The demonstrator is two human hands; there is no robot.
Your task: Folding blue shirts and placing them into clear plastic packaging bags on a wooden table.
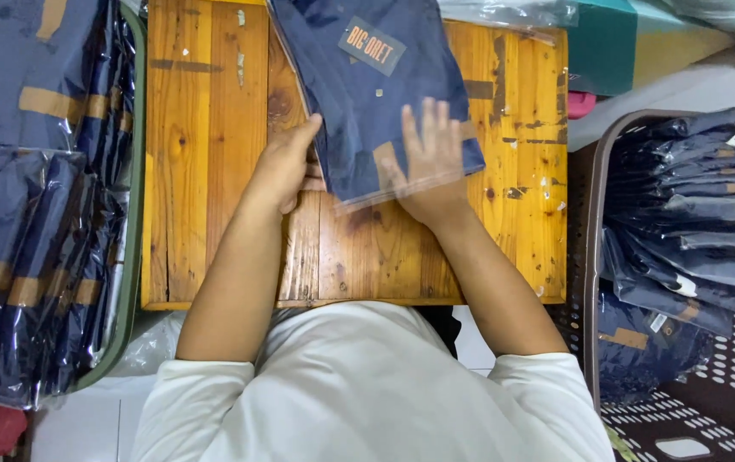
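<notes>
I am watching a folded navy-blue garment with a dark rectangular label (367,85) lying at the far middle of the orange-brown slatted wooden table (205,171), partly inside a clear plastic bag (376,192) whose open mouth is trailing toward the table's near edge. The left hand (286,167) is pinching the garment's left edge, thumb up along it. The right hand (431,158) is lying flat with fingers spread, seemingly inside the bag, gripping nothing. Bagged navy garments (34,197) are stacking left of the table; a brown perforated basket (594,257) of folded ones is sitting right.
</notes>
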